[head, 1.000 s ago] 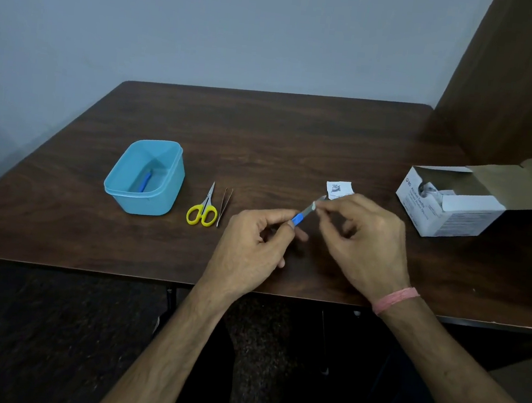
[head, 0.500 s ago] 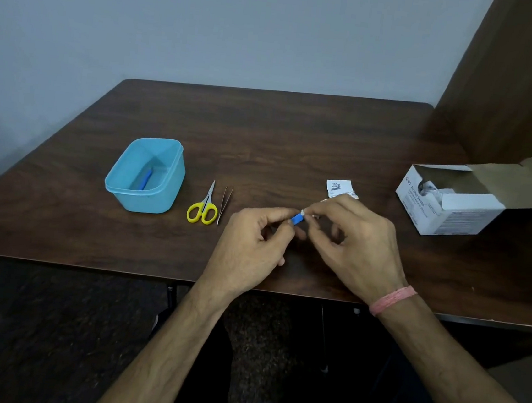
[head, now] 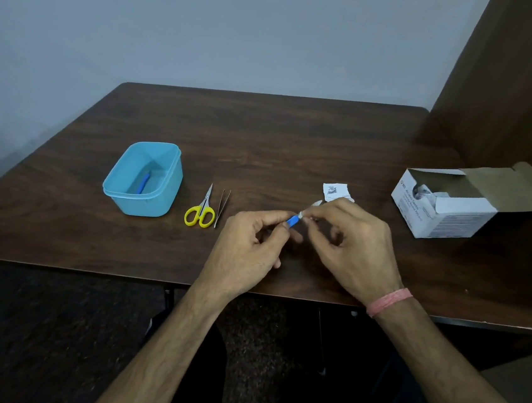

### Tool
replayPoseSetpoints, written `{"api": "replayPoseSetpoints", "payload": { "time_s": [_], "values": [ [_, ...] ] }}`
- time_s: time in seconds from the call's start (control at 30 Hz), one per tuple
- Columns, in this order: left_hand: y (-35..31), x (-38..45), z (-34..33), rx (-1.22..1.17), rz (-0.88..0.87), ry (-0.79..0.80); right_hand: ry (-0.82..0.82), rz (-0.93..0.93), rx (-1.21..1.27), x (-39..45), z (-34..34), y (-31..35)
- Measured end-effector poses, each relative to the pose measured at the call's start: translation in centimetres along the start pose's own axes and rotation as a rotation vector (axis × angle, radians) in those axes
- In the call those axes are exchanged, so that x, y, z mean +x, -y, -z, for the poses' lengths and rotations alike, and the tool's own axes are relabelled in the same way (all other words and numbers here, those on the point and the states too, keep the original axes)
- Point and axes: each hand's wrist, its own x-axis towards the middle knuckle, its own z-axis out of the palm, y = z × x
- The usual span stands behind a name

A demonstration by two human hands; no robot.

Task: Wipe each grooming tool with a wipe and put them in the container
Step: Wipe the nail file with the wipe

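On the table [head: 265, 135]: 1 blue container [head: 144, 179], 1 pair of yellow-handled scissors [head: 201, 210], 1 pair of tweezers [head: 222, 206], 1 torn wipe packet [head: 335, 191] and 1 open box [head: 444, 207] of wipes. 1 blue-handled item [head: 143, 183] already lies inside the container. 2 hands work above the near edge. The left hand [head: 246, 255] pinches the blue handle of a small tool [head: 292, 221] between thumb and forefinger, the other fingers loosely curled. The right hand [head: 351, 249] pinches a white wipe [head: 307, 213] around the tool's far end, which the wipe and fingertips hide. The tool is held clear of the table, between the 2 hands. The scissors and tweezers lie side by side, just right of the container and left of the hands; the packet lies just beyond the right hand.
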Motion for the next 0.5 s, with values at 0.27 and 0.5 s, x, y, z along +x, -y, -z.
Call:
{"api": "replayPoseSetpoints", "payload": {
  "time_s": [0.27,0.5],
  "values": [
    [-0.07,0.00,-0.17,-0.020,0.003,-0.004,-0.131,-0.186,-0.030,0.81,0.07,-0.44],
    [-0.39,-0.14,-0.09,-0.018,-0.002,-0.001,-0.059,-0.114,0.003,0.44,0.21,-0.06]
  ]
}}
